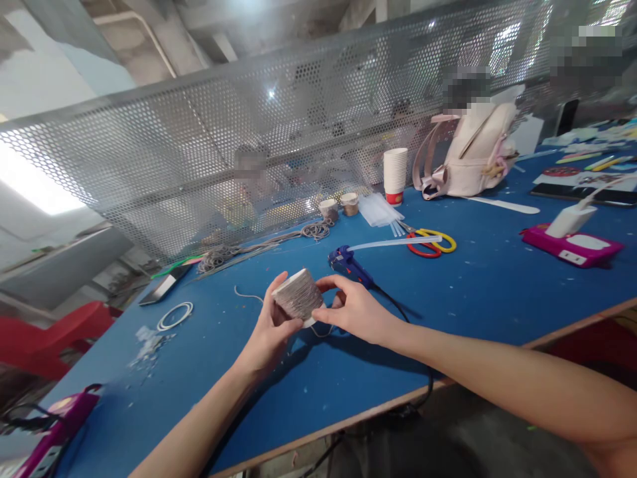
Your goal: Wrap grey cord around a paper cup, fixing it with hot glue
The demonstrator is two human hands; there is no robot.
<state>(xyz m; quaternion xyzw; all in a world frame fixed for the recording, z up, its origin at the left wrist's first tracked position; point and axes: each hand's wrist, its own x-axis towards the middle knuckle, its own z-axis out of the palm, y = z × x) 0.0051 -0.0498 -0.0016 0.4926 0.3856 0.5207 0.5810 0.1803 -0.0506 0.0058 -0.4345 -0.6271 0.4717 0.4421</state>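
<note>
A paper cup wrapped in grey cord (pixel 299 296) is held tilted above the blue table, between both hands. My left hand (pixel 269 332) grips it from the left, with the thumb under its lower edge. My right hand (pixel 355 309) pinches its right side with thumb and fingers. A loose cord end hangs below the cup near the right fingers. Just behind the right hand lies a blue glue gun (pixel 351 265) with a clear glue stick (pixel 393 243) in it. Scissors (pixel 432 243) with red and yellow handles rest to its right.
Bundles of grey cord (pixel 219 257), two small wrapped cups (pixel 349 204), a stack of paper cups (pixel 395 176) and a pale backpack (pixel 478 156) stand along the perforated metal screen (pixel 199 146). A magenta power strip (pixel 572 247) sits at right. A white coil (pixel 175 317) lies left.
</note>
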